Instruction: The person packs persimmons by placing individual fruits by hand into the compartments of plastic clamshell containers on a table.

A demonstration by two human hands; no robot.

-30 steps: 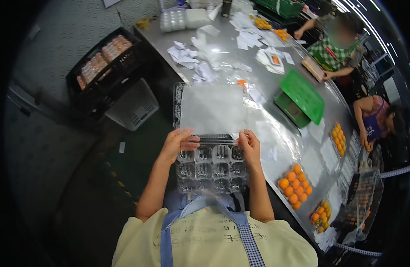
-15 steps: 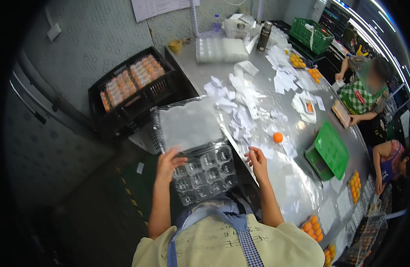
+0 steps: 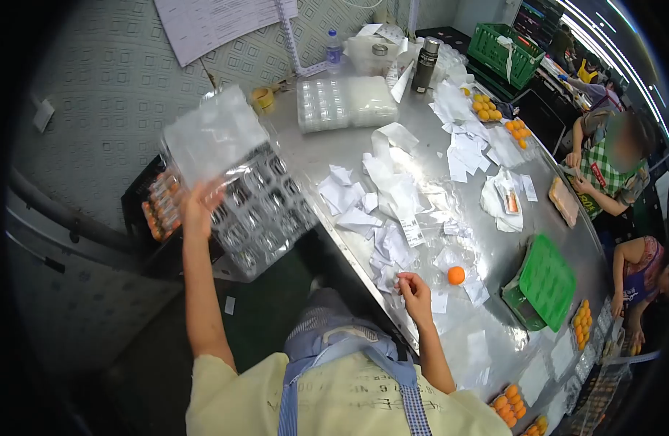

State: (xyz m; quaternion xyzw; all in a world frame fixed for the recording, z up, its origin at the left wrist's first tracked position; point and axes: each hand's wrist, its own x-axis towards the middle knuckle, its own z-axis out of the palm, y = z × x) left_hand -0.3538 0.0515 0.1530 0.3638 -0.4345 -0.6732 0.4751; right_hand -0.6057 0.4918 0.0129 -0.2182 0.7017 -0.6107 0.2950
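My left hand (image 3: 198,207) grips the left side of a clear plastic clamshell fruit tray (image 3: 265,207), held tilted over the floor. The tray's cups look vacant, and its lid (image 3: 215,138) stands open, with a pale sheet against it. Motion smears the fingers of that hand. Curled fingers and thumb close together on my right hand (image 3: 414,296), over the table edge beside crumpled white paper (image 3: 392,251). Whatever it pinches, if anything, is too small to name. A single orange (image 3: 456,275) rests on plastic film to its right.
Behind the tray, a black crate (image 3: 135,211) holds packed fruit (image 3: 162,207). On the metal table (image 3: 327,171) are a stack of clear trays (image 3: 347,102), a dark thermos (image 3: 425,65) and a green lidded box (image 3: 541,283). Two co-workers (image 3: 603,163) work along the far side.
My left hand has carried the clamshell tray up and left, in front of the black crate. My right hand has dropped slightly, its fingers still drawn together. The view has shifted.
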